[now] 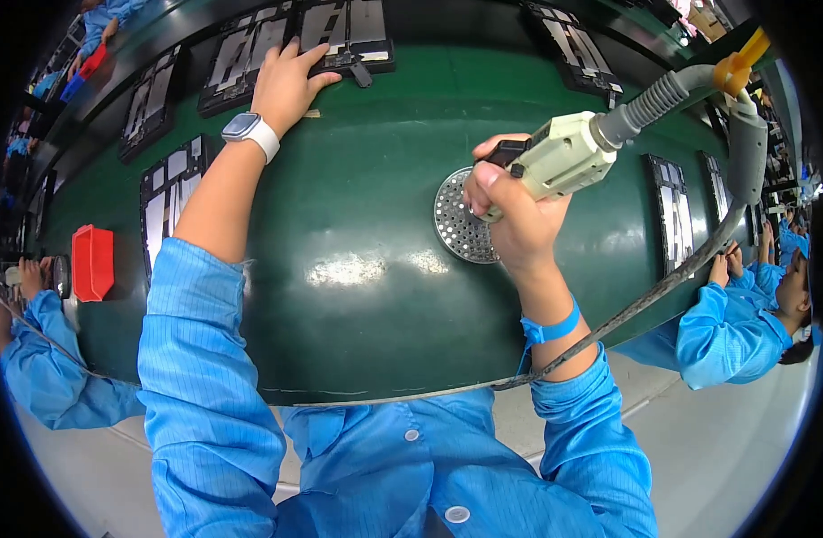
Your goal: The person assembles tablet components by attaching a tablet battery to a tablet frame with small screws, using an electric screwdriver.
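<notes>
My right hand [519, 202] is closed around a pale cream electric screwdriver [568, 157] with a dark lever. Its working tip is hidden by my fingers. Below and left of that hand is a round metal screw dish [465, 238] full of small holes. At the far side my left hand [290, 81] reaches out with fingers spread over the near edges of two opened tablets, one on the left [241, 63] and one on the right [362, 27]. A small black flap [361, 75] sticks out from the right one, beside my fingertips.
More opened tablets lie at the left [174, 179], far right [577, 49] and right [671, 211] of the green table [358, 332]. A red bin [92, 263] stands at the left. The thick grey cable [645, 314] passes over my right forearm. Co-workers sit at both sides.
</notes>
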A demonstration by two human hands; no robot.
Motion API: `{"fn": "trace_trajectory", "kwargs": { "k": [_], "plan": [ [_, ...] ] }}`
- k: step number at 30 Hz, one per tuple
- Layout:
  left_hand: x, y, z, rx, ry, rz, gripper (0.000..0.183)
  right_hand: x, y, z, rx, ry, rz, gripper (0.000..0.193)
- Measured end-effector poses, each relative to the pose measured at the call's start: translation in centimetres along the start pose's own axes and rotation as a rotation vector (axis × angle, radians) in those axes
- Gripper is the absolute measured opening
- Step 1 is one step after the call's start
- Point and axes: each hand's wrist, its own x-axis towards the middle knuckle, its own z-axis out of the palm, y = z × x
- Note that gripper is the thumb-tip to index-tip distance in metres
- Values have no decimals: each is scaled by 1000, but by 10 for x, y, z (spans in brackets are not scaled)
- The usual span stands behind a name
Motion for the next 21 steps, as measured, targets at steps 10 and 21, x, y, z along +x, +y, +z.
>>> {"fn": "trace_trajectory", "kwargs": {
  "k": [10, 21],
  "plan": [
    [14, 12, 1, -529, 549, -579, 71, 7, 10, 5, 3, -38, 8, 12],
    [-27, 37, -81, -1630, 285, -923, 54, -4, 2, 7, -68, -62, 1, 15]
  ]
}}
